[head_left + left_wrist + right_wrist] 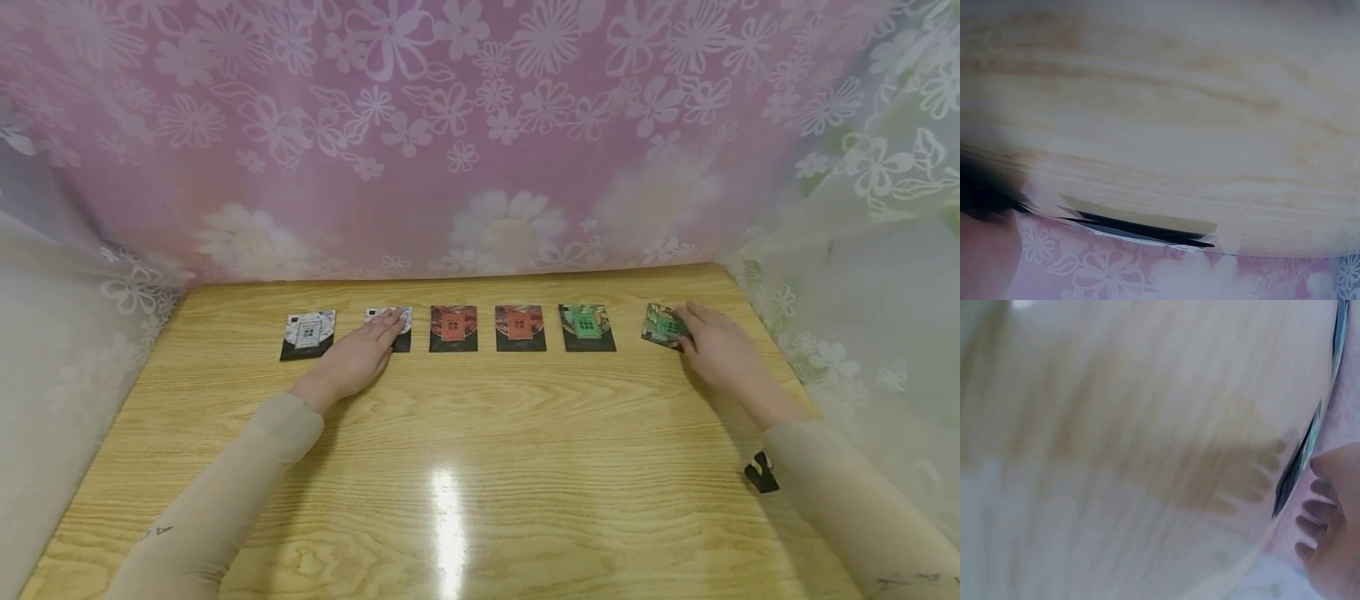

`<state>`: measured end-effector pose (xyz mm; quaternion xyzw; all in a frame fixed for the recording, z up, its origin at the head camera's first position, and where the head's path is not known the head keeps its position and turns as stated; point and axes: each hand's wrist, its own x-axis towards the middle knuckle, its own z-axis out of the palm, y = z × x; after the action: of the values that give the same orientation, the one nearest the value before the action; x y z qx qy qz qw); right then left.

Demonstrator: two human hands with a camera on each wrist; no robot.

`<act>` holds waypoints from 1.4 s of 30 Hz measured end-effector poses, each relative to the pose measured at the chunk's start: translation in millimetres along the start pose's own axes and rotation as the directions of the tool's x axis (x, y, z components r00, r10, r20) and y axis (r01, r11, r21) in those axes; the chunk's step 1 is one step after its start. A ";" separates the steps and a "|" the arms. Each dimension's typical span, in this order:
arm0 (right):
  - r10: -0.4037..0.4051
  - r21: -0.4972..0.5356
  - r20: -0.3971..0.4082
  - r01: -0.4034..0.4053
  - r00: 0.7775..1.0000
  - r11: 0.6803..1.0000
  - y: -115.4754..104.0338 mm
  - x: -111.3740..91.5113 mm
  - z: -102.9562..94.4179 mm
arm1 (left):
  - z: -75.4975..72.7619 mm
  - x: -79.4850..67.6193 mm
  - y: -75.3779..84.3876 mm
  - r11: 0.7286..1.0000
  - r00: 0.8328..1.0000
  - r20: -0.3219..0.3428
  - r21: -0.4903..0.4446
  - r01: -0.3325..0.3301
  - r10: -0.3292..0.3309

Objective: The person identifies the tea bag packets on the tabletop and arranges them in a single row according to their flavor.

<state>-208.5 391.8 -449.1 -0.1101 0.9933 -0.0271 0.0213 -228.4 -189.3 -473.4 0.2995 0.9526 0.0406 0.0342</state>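
Note:
Several flat sachets lie in a row on the table. My left hand (358, 352) rests its straight fingers on a white-and-black sachet (401, 342), second from the left, covering much of it. To the left of that hand is another white-and-black sachet (308, 336). My right hand (716, 346) grips the right side of a slanted green-and-black sachet (662, 325) at the row's right end, thumb at the lower edge and fingers at the upper. The right wrist view shows this hand (1335, 519) with spread fingers beside the dark sachet (1297, 462).
Two red-and-black sachets (453, 328) and another green-and-black sachet (587, 327) lie between my hands. A small black object (762, 473) is beside my right sleeve. Pink floral cloth (480, 125) hangs behind the wooden table (525, 450), with pale cloth at both sides.

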 end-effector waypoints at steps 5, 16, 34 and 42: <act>-0.112 -0.042 0.042 0.114 0.993 0.993 16.0 0.9 -3.8 | 0.2 1.6 -0.4 1.000 1.000 0.006 0.001 0.001 -0.001; -0.201 0.031 0.052 0.199 0.978 0.979 9.7 2.8 -2.5 | -1.1 3.2 -1.0 1.000 1.000 0.015 0.003 0.009 -0.009; -0.151 0.175 0.067 0.138 0.986 0.975 -15.8 13.2 6.6 | -1.9 2.2 0.4 1.000 1.000 0.013 -0.003 0.006 -0.006; -0.072 0.145 0.046 0.065 0.996 0.987 -31.1 17.5 10.6 | -1.6 1.3 -0.4 1.000 1.000 0.009 -0.014 0.009 -0.009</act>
<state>-218.3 357.2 -458.5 -0.1431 0.9836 -0.0962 0.0538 -229.7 -189.0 -471.9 0.2951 0.9535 0.0460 0.0410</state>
